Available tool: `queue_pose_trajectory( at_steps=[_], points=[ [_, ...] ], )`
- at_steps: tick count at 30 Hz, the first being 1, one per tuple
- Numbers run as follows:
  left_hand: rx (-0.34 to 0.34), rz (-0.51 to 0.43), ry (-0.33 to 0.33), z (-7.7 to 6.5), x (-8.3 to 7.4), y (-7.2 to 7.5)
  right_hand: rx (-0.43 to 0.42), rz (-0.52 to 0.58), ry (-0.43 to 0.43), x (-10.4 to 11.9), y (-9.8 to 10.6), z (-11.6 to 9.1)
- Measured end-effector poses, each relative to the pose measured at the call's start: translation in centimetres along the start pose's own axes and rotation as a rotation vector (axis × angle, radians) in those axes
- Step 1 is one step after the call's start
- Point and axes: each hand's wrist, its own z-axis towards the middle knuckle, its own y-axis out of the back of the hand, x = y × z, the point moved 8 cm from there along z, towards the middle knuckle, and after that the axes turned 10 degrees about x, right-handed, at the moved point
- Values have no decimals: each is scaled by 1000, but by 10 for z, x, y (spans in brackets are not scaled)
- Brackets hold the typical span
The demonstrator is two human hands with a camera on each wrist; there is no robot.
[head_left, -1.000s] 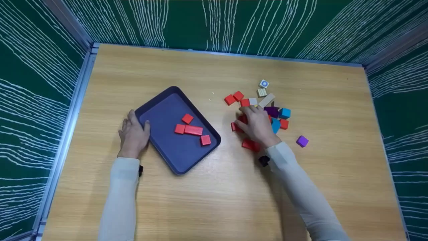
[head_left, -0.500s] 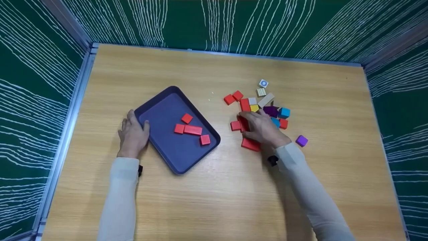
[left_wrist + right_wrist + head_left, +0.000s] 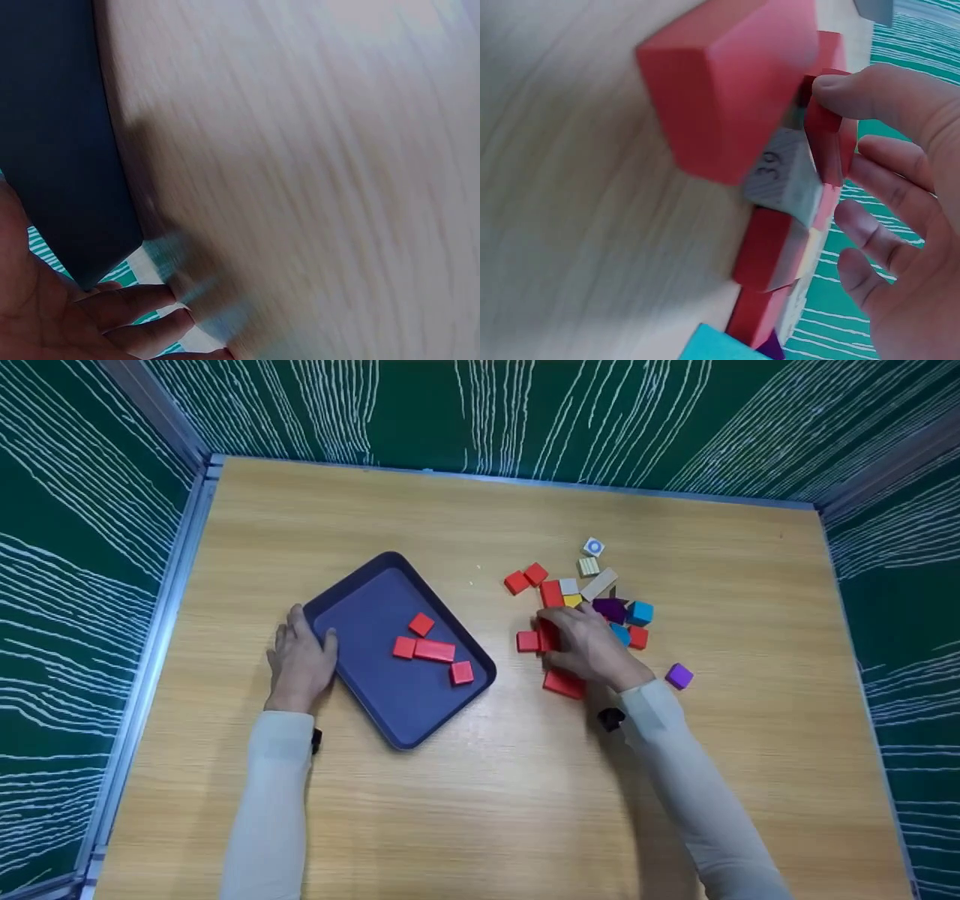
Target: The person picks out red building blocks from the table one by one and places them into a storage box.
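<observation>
"Your right hand (image 3: 591, 649) has shifted rightward and nearer you, uncovering more of the yellow block (image 3: 572, 601)."
"And the fingers (image 3: 889, 187)?"
"They seem to pinch a red block (image 3: 826, 154) among other blocks (image 3: 564, 685); your left hand (image 3: 300, 664) lies relaxed against the tray (image 3: 405, 705). Best keep that pinch square, clear of its neighbours."

Tray (image 3: 405, 701) at left, block cluster (image 3: 610, 610) at right, on the worktop (image 3: 480, 817)
Four blocks (image 3: 434, 651) lie in the tray, from its middle rightward; the left hand (image 3: 302, 666) is at its left edge. The right hand (image 3: 592, 647) is over the cluster's left part, apparently around a held block (image 3: 548, 636). A lone block (image 3: 679, 676) sits apart, right of the cluster.
</observation>
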Motion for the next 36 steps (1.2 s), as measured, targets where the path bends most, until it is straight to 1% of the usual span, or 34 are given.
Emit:
queue_pose_trajectory(
  at_steps=[3, 6, 10, 14, 18, 22, 25, 28, 30, 33, 36],
  points=[
    [9, -1, 1, 0, 0, 0, -35, 7, 35, 10, 6, -2],
    [5, -4, 2, 0, 0, 0, -54, 6, 57, 25, 9, 0],
    [4, -11, 7, 1, 1, 0, -64, 4, 120, 55, 11, 5],
    [2, -14, 9, 2, 1, -1, -83, 15, 238, 92, 9, 11],
    [-2, -14, 11, 2, 1, -1, -90, 11, 344, 128, 1, 19],
    [-11, -12, 6, 2, 1, 0, -63, -14, 408, 158, -13, 24],
    [-15, -14, 3, 1, 1, 0, -52, -56, 461, 175, -22, 27],
    [-14, -9, 0, 1, 1, -1, -63, -111, 507, 187, -29, 27],
    [-18, 0, -4, 0, 0, 0, -68, -145, 521, 191, -34, 27],
    [-24, 13, -14, -1, -1, 1, -54, -168, 521, 192, -44, 27],
    [-30, 11, -19, -2, -2, 1, -23, -179, 507, 191, -53, 29]
  ],
)
